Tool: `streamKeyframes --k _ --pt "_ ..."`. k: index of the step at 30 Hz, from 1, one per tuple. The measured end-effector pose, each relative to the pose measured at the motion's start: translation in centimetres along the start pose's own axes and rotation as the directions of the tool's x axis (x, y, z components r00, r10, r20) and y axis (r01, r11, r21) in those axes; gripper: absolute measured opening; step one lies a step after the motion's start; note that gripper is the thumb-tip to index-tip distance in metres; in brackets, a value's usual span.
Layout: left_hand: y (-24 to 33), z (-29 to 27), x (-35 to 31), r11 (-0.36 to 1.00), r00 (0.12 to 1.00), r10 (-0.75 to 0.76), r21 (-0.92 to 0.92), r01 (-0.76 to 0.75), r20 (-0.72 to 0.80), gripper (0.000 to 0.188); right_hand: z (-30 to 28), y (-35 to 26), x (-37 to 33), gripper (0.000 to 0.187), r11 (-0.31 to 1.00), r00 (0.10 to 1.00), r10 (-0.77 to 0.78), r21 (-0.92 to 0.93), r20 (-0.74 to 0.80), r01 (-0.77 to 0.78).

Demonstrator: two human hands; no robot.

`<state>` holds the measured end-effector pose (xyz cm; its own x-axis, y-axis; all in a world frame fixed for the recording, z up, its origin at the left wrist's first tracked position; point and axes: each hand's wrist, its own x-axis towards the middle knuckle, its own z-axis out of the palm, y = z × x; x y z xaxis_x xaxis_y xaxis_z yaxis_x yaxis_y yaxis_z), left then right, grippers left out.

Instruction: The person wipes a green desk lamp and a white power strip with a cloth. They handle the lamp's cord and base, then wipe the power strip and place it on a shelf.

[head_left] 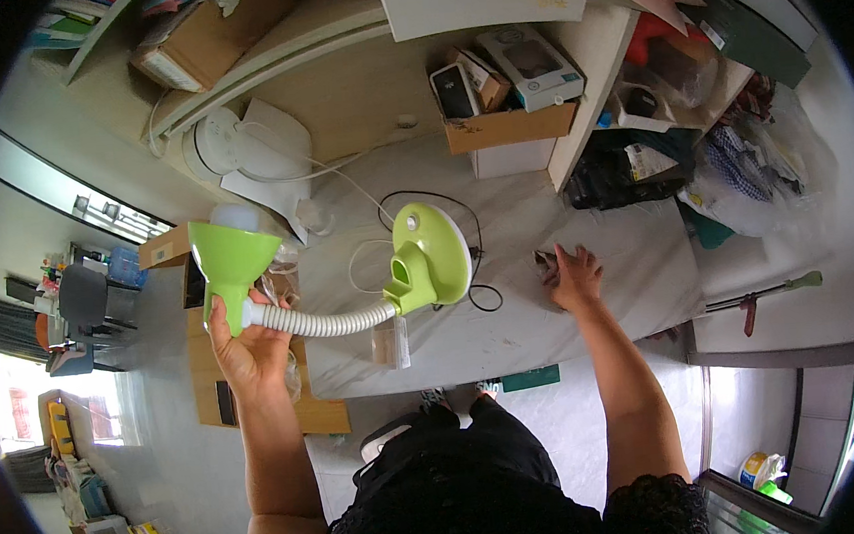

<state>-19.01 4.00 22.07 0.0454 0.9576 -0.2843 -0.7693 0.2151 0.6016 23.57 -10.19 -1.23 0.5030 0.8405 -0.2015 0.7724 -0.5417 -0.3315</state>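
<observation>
My left hand (243,352) is wrapped round a green desk lamp (231,262) just below its cone-shaped shade, lifting it over the left side of the desk. A whitish, bulb-like shape (235,218) shows at the shade's upper rim. From my grip, a ribbed white gooseneck (326,322) bends right to the lamp's round green base (434,256), which is tilted up and has an open slot. Farther right, my right hand (575,273) is low over the desktop, thumb and fingers closed about a small dark thing (545,260) too hidden to name.
A thin black cable (480,233) curls beside the base. A clear plastic box (389,345) stands at the desk's (639,280) front edge. Behind are a white fan-like appliance (252,150) and an open carton (506,128) of small boxes. Bags (741,177) crowd the right shelf.
</observation>
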Motion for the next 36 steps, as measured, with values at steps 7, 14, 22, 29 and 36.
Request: streamKeyframes --k 7,14,22,29,36 --pt "0.0 0.8 -0.8 0.976 0.988 -0.146 -0.171 0.136 -0.047 0.05 2.9 -12.2 -2.8 0.084 0.898 0.911 -0.411 0.162 -0.015 0.408" --pt "3.8 0.4 -0.3 0.967 0.996 -0.047 -0.248 0.064 0.074 0.052 5.3 -9.1 -1.2 0.036 0.931 0.929 -0.329 0.22 0.168 0.29" --pt "8.6 -2.1 0.1 0.954 0.988 0.086 -0.296 -0.044 0.131 0.036 -3.4 -6.6 -3.5 0.022 0.768 0.802 -0.589 0.38 0.101 0.516" --pt "10.0 -3.3 -0.4 0.927 0.989 0.096 -0.373 -0.048 0.111 0.03 -14.6 -7.8 -5.9 0.048 0.647 0.727 -0.681 0.392 -0.09 0.654" --pt "10.1 -5.3 0.6 0.941 0.954 0.218 -0.305 -0.149 0.206 0.036 -20.5 -12.9 -9.2 0.04 0.686 0.8 -0.597 0.487 -0.049 0.541"
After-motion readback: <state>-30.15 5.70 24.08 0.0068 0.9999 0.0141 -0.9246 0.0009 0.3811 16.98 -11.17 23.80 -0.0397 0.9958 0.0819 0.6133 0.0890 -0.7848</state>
